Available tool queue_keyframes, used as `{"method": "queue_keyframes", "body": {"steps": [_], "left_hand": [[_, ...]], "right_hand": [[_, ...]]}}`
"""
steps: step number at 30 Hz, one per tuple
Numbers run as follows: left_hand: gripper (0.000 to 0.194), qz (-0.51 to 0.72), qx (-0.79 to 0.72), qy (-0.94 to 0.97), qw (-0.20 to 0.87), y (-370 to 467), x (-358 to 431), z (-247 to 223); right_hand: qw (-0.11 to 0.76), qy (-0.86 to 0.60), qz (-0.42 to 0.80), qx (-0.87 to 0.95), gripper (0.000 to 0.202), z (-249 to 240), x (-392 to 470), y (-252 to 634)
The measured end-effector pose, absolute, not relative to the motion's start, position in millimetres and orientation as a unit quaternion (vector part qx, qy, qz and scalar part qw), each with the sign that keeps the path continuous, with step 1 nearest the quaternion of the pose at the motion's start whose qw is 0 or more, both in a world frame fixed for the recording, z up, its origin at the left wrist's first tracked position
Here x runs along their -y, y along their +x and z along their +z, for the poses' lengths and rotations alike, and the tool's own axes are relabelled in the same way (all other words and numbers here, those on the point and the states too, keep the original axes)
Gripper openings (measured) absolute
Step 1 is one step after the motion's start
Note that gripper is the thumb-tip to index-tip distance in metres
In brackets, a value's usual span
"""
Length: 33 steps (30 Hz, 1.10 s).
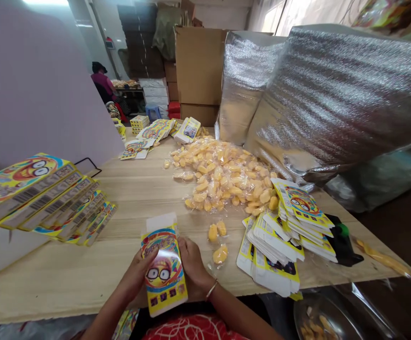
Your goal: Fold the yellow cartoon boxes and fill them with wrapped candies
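Observation:
A yellow cardboard box with a cartoon face in glasses is held upright over the table's front edge, its white top flap raised. My left hand grips its left side, the thumb lying across the printed front. On the opposite side my right hand, with a bangle at the wrist, has its fingers closed round the edge. Just right of that hand lie a few wrapped yellow pieces. Beyond them spreads a large heap of the same clear-wrapped pieces.
Flat printed cartons lie stacked at right, beside a black object. Filled boxes are piled at left. More cartons lie at the back. Silver foil bags stand at right. A metal bowl sits below the edge. A person sits far back.

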<state>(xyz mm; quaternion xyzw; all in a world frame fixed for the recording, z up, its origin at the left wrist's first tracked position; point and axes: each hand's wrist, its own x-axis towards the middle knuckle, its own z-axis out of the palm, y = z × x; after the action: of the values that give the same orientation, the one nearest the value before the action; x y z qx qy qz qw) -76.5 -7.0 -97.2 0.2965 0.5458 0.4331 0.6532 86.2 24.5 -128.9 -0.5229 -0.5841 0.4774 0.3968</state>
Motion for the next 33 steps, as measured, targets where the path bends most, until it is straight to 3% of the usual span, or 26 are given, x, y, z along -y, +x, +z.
{"method": "queue_keyframes", "body": {"steps": [5,9,12,17,20,23,26,28,33], "left_hand": [[0.039,0.411,-0.58,0.331,0.621,-84.0,0.7,-114.4],[0.042,0.409,-0.519,0.272,0.7,-81.6,2.8,-111.2],[0.044,0.399,-0.486,0.243,0.739,-84.6,1.4,-112.8],[0.051,0.389,-0.502,0.286,0.717,-87.8,-2.4,-111.7],[0.075,0.445,-0.514,0.313,0.663,-81.1,1.3,-103.7],[0.09,0.485,-0.526,0.327,0.618,-74.2,5.5,-100.2],[0.065,0.466,-0.542,0.364,0.597,-73.6,2.6,-104.3],[0.041,0.457,-0.559,0.402,0.564,-75.7,-3.6,-107.3],[0.041,0.457,-0.584,0.428,0.516,-76.9,-15.3,-104.4]], "right_hand": [[0.358,-0.567,0.398,0.626,0.049,-137.8,-38.3,75.7],[0.31,-0.618,0.324,0.646,0.035,-143.9,-40.2,73.0],[0.303,-0.631,0.307,0.644,0.036,-148.3,-37.4,70.9],[0.364,-0.563,0.39,0.631,0.035,-138.5,-33.3,80.2],[0.395,-0.476,0.436,0.654,0.055,-123.9,-35.0,92.2],[0.376,-0.438,0.515,0.634,0.044,-111.9,-39.3,103.7],[0.378,-0.397,0.575,0.608,0.022,-109.5,-41.1,111.7],[0.38,-0.377,0.591,0.603,0.022,-112.6,-39.5,113.9],[0.428,-0.428,0.512,0.609,0.018,-118.1,-31.3,111.0]]}}
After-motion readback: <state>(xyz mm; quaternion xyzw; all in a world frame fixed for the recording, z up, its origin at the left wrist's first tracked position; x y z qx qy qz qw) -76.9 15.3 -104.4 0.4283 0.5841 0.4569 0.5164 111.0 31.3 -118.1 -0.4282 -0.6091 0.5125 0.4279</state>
